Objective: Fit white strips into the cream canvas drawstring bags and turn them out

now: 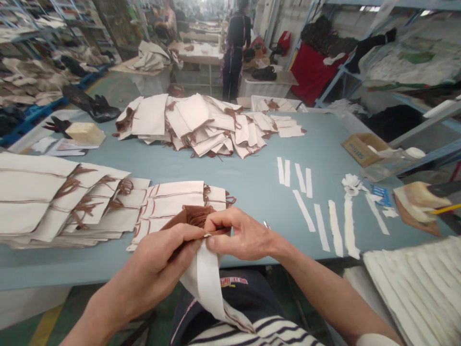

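Both hands pinch the edge of a brown and white sewn fabric piece (pixel 207 278) just in front of the table edge. My left hand (pixel 162 259) is closed on its left side, thumb and forefinger together. From the right, my right hand (pixel 241 235) grips the same edge, fingertips close to the left ones. The brown gathered part shows above the fingers, and a white strip hangs toward my lap. Directly behind lie flat white pieces with brown trim (pixel 176 194). A small metal tool (pixel 266 224) rests right of my right hand.
A layered stack of white pieces (pixel 32 192) covers the left of the blue table (pixel 259 178). A loose heap (pixel 194 120) lies at the back. White strips (pixel 304 209) and a cardboard box (pixel 363 148) are to the right. Two people are in the background.
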`<state>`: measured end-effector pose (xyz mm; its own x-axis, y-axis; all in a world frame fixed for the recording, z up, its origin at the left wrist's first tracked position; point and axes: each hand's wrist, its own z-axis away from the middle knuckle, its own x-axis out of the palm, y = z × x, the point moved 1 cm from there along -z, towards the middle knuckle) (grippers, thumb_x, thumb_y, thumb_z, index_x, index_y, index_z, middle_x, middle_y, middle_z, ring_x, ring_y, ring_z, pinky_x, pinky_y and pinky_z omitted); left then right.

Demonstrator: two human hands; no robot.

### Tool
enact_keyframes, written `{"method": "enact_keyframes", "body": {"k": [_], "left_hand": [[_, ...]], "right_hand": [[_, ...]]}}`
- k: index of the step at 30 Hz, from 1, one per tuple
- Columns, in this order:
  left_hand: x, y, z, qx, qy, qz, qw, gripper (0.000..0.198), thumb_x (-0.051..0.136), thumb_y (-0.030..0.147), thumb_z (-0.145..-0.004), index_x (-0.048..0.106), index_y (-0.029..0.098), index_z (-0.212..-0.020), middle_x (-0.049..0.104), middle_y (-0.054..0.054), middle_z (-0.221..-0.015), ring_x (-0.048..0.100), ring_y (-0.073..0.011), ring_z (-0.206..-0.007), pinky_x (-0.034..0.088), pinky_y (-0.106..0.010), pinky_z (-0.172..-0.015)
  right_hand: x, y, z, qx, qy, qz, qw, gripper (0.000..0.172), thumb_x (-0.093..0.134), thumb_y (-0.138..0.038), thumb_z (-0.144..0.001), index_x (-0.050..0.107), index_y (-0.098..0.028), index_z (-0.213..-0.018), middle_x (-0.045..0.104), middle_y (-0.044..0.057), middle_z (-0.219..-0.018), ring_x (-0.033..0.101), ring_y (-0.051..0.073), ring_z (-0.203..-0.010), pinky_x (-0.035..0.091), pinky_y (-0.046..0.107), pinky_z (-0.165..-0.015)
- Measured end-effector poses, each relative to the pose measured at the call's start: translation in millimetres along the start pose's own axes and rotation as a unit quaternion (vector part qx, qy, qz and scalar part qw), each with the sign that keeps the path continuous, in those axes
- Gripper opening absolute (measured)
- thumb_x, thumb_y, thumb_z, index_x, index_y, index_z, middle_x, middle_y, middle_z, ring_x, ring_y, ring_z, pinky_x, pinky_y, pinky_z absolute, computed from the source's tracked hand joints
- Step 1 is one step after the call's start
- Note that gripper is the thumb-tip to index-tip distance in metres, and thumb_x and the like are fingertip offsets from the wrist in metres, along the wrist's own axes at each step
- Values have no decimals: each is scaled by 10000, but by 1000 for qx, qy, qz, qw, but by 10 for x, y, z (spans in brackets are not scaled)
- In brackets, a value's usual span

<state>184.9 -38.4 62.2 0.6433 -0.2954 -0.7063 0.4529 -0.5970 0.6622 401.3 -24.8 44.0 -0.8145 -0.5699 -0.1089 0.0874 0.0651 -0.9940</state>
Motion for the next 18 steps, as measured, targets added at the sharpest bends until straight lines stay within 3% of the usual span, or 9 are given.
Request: {"method": "enact_keyframes", "body": {"k": [7, 13, 18], "left_hand": [[29, -79, 57, 131, -18, -30, 991, 400, 503, 90, -1025, 653, 284, -1341, 818, -64, -1078, 776, -189, -944, 583, -221, -826], [217, -324, 142, 64, 8, -54, 996, 338, 457, 274, -1060, 742, 277, -1241, 816, -94, -1021, 757, -209, -866, 591, -248, -707], [233, -243, 74, 159, 41, -23, 986, 391, 499, 79, -992, 653, 270, -1297, 821, -61, -974, 771, -173, -842, 584, -235, -736]], "right_hand": [[90, 86, 17, 51, -10, -165, 985, 217, 694, -363, -744, 607, -166, -725, 526, -45, -646, 415, 95, -597, 335, 215, -552], [133, 171, -38, 63, 38, -211, 975, 182, 621, -354, -709, 621, -175, -674, 503, -36, -575, 390, 114, -566, 289, 222, -510], [134, 119, -32, 76, 32, -185, 979, 177, 620, -348, -705, 589, -176, -675, 499, -45, -573, 385, 100, -557, 306, 209, -514]]}}
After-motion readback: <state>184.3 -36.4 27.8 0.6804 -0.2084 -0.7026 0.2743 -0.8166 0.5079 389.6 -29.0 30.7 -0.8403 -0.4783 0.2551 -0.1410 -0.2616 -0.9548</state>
